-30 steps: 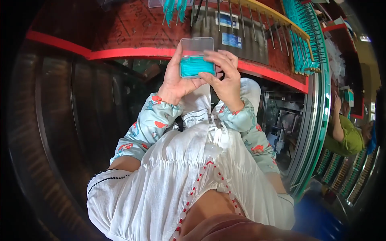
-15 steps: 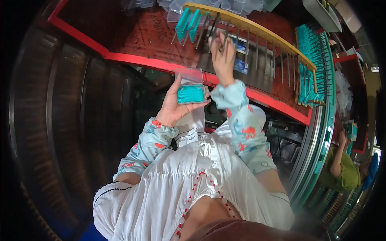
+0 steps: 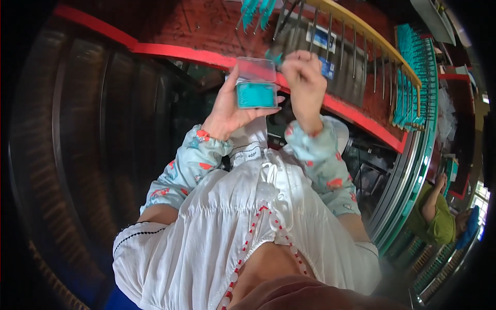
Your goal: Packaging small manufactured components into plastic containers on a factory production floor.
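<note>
At twelve o'clock, the box [image 3: 257, 81] seems made from clear, glossy plastic, and the teal sticks [image 3: 257, 95] inside it look like plastic too. At two o'clock, the rods [image 3: 374, 67] show smooth metal; at six o'clock, the white dress [image 3: 222, 217] is of matt, gathered cloth.

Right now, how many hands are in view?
3: your left hand, holding the clear box; your right hand, right of it, pinching a blurred teal piece; and a co-worker's hand at far right. The co-worker's other hand may be hidden.
</note>
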{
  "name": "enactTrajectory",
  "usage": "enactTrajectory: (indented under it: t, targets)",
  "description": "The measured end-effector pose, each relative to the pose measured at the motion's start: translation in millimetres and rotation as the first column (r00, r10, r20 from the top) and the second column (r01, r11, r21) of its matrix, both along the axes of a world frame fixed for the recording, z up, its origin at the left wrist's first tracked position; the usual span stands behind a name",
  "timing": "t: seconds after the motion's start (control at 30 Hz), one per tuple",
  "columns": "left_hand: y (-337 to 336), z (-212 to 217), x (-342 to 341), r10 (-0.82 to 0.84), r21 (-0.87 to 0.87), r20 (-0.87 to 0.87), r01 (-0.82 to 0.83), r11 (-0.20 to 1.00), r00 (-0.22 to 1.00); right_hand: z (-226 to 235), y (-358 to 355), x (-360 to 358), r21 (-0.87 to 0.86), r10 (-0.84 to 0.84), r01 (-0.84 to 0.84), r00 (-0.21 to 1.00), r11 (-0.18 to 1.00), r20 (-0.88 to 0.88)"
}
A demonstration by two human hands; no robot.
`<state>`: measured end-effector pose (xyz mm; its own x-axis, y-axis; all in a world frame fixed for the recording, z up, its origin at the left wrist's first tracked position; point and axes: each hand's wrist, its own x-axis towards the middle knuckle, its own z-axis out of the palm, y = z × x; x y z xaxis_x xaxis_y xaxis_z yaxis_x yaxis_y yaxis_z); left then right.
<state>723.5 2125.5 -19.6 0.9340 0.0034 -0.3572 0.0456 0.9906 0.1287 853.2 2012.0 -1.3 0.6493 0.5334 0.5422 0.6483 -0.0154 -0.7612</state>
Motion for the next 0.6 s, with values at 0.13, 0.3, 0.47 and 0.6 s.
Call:
enactTrajectory:
  t: [0.13,0.3,0.47,0.6]
  targets:
    - [-26.5,-6.8,13.1,-0.109,-0.112,0.048,0.114,0.987,0.993,16.3,-45.1,-26.9,-0.293,0.056,-0.023,0.993,0.956,0.107]
    - [-61.7,7.5,25.8,-0.255,-0.03,0.007,0.255,0.967,0.967,7.0,-93.0,-12.7,-0.002,-0.067,0.094,0.69,0.996,-0.72]
    - [-87.4,12.5,37.6,-0.313,-0.022,-0.075,0.312,0.95,0.947,6.5,-116.3,-15.7,0.117,0.067,0.002,0.811,0.993,-0.581]
    - [-90.0,7.0,40.4,-0.325,-0.288,-0.056,0.296,0.911,0.944,13.2,-146.8,-29.7,-0.094,0.222,-0.242,0.958,0.966,-0.182]
